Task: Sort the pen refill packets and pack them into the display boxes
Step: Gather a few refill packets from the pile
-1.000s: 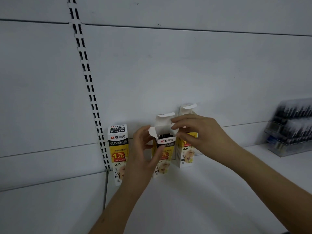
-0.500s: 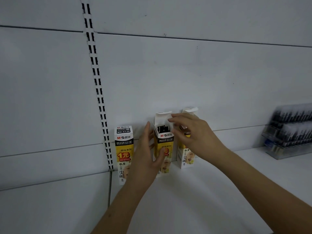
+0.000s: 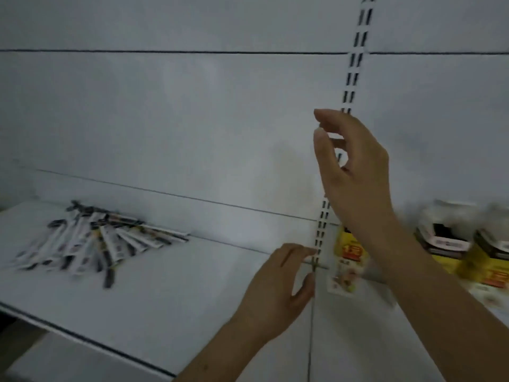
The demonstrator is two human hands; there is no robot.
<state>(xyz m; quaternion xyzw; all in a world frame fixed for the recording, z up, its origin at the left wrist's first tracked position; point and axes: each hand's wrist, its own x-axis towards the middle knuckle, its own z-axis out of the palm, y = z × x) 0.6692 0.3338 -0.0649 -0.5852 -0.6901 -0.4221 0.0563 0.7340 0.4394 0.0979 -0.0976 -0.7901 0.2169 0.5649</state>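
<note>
Head view: packets (image 3: 91,244) fanned near shelf edge (image 3: 82,337)

— What sort of place is this?
— A shop, a stationery section by the look: a white retail shelf (image 3: 165,293) and a slotted upright (image 3: 355,51) behind the hands, priced yellow display boxes (image 3: 487,268) to their right, pen refill packets (image 3: 91,244) heaped at left.

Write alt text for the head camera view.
Two bare hands hang empty over a white shelf: the right hand raised with loosely curled fingers, the left hand lower. A fanned pile of white-and-black pen refill packets lies at left; blurred yellow cardboard display boxes stand at right.
</note>
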